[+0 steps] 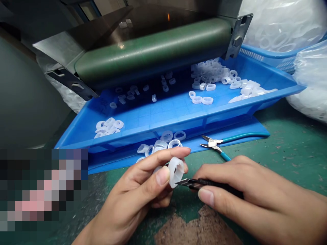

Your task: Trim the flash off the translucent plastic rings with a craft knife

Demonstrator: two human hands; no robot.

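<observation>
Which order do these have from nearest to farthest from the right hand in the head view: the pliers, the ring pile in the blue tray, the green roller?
From the right hand:
1. Pliers: just ahead, below the tray's front edge.
2. Ring pile: right side, inside the blue tray.
3. Green roller: farthest, behind the tray.
</observation>
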